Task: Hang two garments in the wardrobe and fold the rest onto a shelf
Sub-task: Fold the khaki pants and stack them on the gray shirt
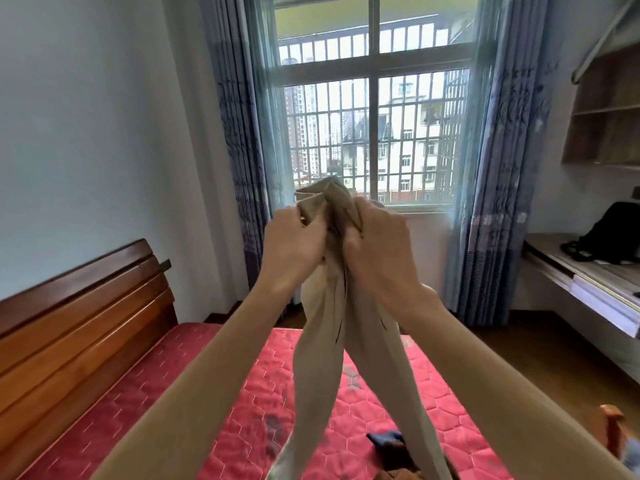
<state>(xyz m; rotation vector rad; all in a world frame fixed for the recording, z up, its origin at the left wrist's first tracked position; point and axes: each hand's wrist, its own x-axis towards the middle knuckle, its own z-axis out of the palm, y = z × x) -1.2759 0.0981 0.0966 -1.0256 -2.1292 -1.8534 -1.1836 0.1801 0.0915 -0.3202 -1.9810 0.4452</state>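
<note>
One pair of beige trousers [332, 341] is held up in the air over the bed, and two bare hands hold it at its bunched top end: the left hand [294, 244] has its fingers [313, 216] curled shut on the folded waistband part, and the right hand [377, 244] is clenched on the gathered cloth just beside it, the two hands nearly touching. Below the hands the garment splits into two legs that hang down and spread apart, running out of view at the bottom edge. On the bed, one dark blue garment [386, 439] lies crumpled near the bottom edge between the hanging legs, with a bit of brown cloth [403, 474] just below it, too cut off to tell what it is. The red quilted mattress [214, 393] is bare over most of its left and far parts, and a wooden headboard [79, 313] of slats stands along its left side against the pale wall. Straight ahead is one barred window [374, 123] flanked by two blue curtains, one on the left [242, 133] and one on the right [495, 168]. To the right, a wooden surface [588, 271] runs along the wall with one black bag [613, 233] lying on it, and open wooden shelves [609, 109] hang above. A strip of wooden floor [519, 344] lies open between the bed and the surface, and an orange wooden post [611, 431] stands at the bed's near right corner.
</note>
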